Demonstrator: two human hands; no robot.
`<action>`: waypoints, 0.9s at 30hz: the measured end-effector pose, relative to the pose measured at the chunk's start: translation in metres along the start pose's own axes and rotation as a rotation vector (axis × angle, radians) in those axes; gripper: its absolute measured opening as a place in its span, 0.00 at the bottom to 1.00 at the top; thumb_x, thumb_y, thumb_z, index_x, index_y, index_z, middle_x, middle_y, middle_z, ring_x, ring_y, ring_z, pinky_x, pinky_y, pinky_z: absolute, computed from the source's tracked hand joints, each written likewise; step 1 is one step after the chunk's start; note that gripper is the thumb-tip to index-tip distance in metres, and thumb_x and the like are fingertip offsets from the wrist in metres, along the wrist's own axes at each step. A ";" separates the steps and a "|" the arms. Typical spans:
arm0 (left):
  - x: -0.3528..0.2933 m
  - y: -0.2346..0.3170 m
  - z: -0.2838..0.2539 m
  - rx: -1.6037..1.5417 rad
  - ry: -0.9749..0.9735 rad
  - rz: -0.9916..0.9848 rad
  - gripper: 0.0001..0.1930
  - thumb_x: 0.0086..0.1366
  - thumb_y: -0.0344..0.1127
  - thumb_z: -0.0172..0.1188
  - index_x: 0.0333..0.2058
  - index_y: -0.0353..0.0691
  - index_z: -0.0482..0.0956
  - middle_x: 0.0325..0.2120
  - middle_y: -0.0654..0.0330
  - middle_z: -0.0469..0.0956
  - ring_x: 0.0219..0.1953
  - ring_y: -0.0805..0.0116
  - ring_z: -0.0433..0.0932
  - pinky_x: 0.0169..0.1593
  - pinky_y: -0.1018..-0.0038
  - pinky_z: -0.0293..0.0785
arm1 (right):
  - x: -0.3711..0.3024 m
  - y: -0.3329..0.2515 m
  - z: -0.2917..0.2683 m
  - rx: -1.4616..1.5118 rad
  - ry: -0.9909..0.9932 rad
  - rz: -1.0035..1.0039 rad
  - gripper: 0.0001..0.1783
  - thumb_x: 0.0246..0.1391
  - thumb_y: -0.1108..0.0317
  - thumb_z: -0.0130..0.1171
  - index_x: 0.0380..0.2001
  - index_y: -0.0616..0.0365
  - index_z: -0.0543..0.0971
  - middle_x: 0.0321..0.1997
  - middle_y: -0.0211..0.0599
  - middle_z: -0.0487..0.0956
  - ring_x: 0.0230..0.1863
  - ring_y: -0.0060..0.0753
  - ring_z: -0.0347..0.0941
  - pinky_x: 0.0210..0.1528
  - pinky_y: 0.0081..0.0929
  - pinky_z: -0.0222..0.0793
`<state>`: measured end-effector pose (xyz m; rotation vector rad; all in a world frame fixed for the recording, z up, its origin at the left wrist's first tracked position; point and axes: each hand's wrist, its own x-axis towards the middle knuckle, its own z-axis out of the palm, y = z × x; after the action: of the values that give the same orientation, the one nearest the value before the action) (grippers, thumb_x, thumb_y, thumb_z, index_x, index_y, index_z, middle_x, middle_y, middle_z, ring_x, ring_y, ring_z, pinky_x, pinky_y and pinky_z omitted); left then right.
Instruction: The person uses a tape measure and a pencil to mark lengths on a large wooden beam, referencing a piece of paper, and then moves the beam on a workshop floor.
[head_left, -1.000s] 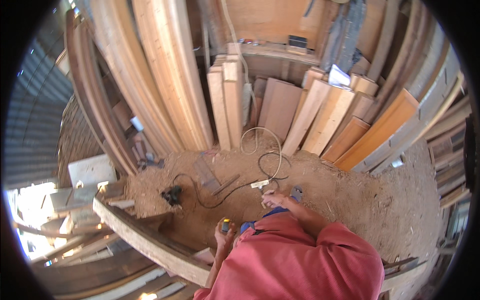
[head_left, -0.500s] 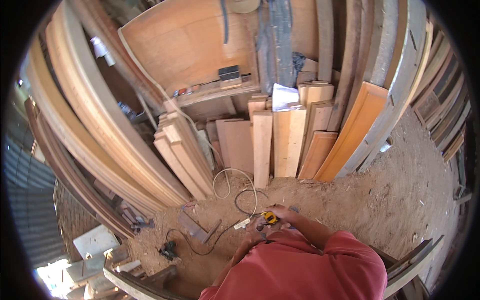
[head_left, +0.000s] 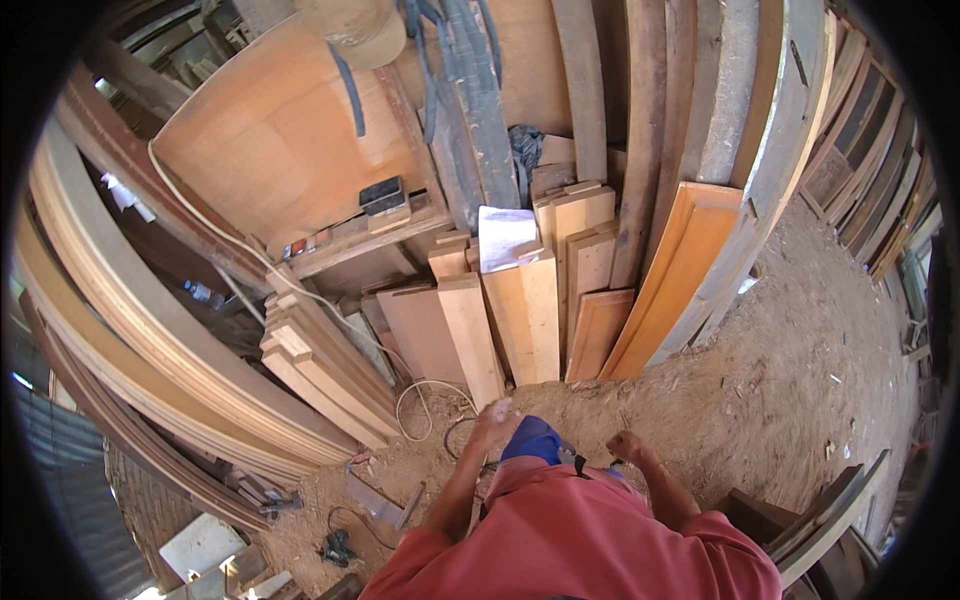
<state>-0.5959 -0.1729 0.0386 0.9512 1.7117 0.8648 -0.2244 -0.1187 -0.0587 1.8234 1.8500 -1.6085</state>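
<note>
My left hand (head_left: 491, 425) reaches forward, just in front of the foot of a pale upright plank (head_left: 472, 335). Its fingers look loosely stretched, with nothing visible in them. To the right, my right hand (head_left: 627, 447) is held apart from the left, its fingers curled in; whatever it may hold is hidden. Blue cloth (head_left: 532, 440) over my leg shows between the hands. Ahead lean several boards, among them a pale pair (head_left: 522, 325) with a white sheet of paper (head_left: 506, 238) on top and an orange-brown panel (head_left: 675, 285). No tape measure shows now.
Long curved-looking timbers (head_left: 150, 260) stand at the left. A light cable (head_left: 402, 405) runs down to the dirt floor (head_left: 790, 370). A dark power tool (head_left: 338, 546) lies lower left. A black box (head_left: 381, 195) rests on a ledge; boards (head_left: 835, 525) lie lower right.
My hands have come apart: the left moved forward, the right went out to the right. The yellow tape measure held between them is out of sight. The view has shifted and turned.
</note>
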 end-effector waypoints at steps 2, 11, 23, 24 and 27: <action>0.047 -0.018 -0.025 0.028 0.168 0.029 0.29 0.60 0.40 0.63 0.56 0.29 0.70 0.52 0.44 0.75 0.56 0.56 0.74 0.59 0.68 0.70 | -0.004 -0.002 0.005 -0.131 -0.008 0.015 0.19 0.49 0.54 0.60 0.26 0.61 0.84 0.27 0.54 0.81 0.33 0.44 0.80 0.39 0.40 0.73; 0.261 0.094 -0.104 0.010 0.455 0.299 0.27 0.61 0.38 0.63 0.56 0.34 0.69 0.52 0.46 0.75 0.55 0.56 0.75 0.59 0.66 0.70 | -0.017 0.016 -0.020 -0.047 -0.015 0.293 0.24 0.49 0.48 0.59 0.34 0.60 0.84 0.34 0.47 0.84 0.38 0.41 0.81 0.43 0.38 0.73; 0.452 0.106 -0.135 -0.051 0.378 0.149 0.32 0.61 0.37 0.64 0.60 0.31 0.63 0.50 0.45 0.77 0.49 0.59 0.79 0.51 0.72 0.74 | -0.043 0.012 -0.005 0.198 0.302 0.165 0.14 0.49 0.58 0.55 0.25 0.57 0.82 0.20 0.43 0.78 0.24 0.26 0.74 0.27 0.34 0.67; 0.458 0.106 -0.131 -0.136 0.337 0.148 0.32 0.61 0.37 0.64 0.60 0.31 0.63 0.49 0.45 0.78 0.49 0.59 0.79 0.51 0.71 0.74 | -0.049 0.014 0.003 0.163 0.370 0.054 0.14 0.49 0.58 0.55 0.26 0.56 0.82 0.22 0.45 0.79 0.25 0.28 0.76 0.27 0.34 0.68; 0.471 0.100 -0.123 -0.186 0.324 0.121 0.27 0.61 0.38 0.64 0.56 0.33 0.69 0.45 0.48 0.81 0.47 0.60 0.80 0.50 0.71 0.74 | -0.056 0.020 0.006 0.045 0.408 0.011 0.14 0.50 0.58 0.56 0.31 0.54 0.83 0.29 0.49 0.82 0.31 0.32 0.80 0.30 0.36 0.71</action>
<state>-0.8036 0.2744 -0.0262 0.8283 1.8176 1.2917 -0.1966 -0.1656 -0.0350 2.3184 1.9552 -1.3591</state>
